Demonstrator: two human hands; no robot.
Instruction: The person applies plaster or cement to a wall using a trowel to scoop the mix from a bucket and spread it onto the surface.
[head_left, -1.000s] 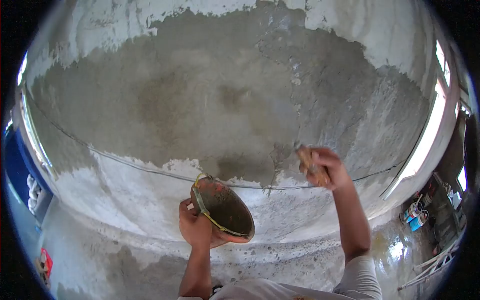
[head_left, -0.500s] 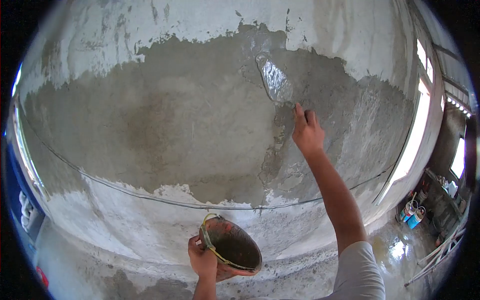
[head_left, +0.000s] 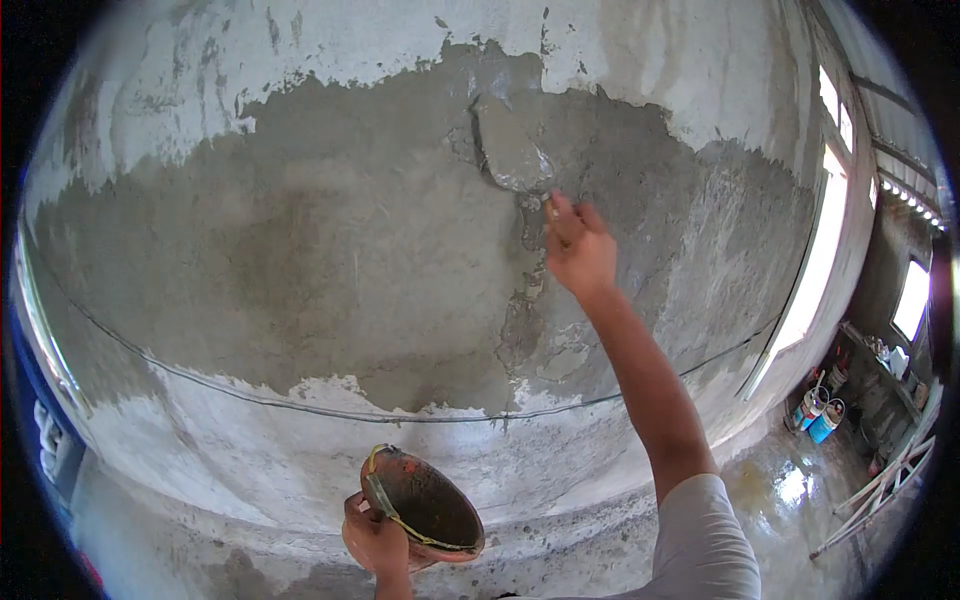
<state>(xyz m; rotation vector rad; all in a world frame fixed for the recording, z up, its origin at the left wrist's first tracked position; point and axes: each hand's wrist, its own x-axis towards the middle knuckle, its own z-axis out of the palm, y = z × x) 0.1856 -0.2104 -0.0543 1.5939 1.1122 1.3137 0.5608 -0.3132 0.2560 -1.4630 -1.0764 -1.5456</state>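
Note:
A trowel (head_left: 512,148) with a leaf-shaped blade lies against or just off the wet grey plaster (head_left: 380,230) high on the wall. My right hand (head_left: 583,245) is closed round its handle, at the blade's lower right end. Low in the view, my left hand (head_left: 376,538) grips the rim of a reddish-brown bucket (head_left: 432,500) with a yellow-green handle. The bucket is tilted, its opening facing up and right, with dark grey residue inside.
A thin cable (head_left: 300,408) runs across the wall below the plaster. Bright windows (head_left: 815,260) are at the right. Paint-type pails (head_left: 824,422) and a white metal frame (head_left: 880,495) stand on the wet floor (head_left: 765,500) at lower right.
The trowel has moved left across the plaster with my right hand, and its blade no longer shines so brightly. My left hand and the bucket appear further left and slightly lower.

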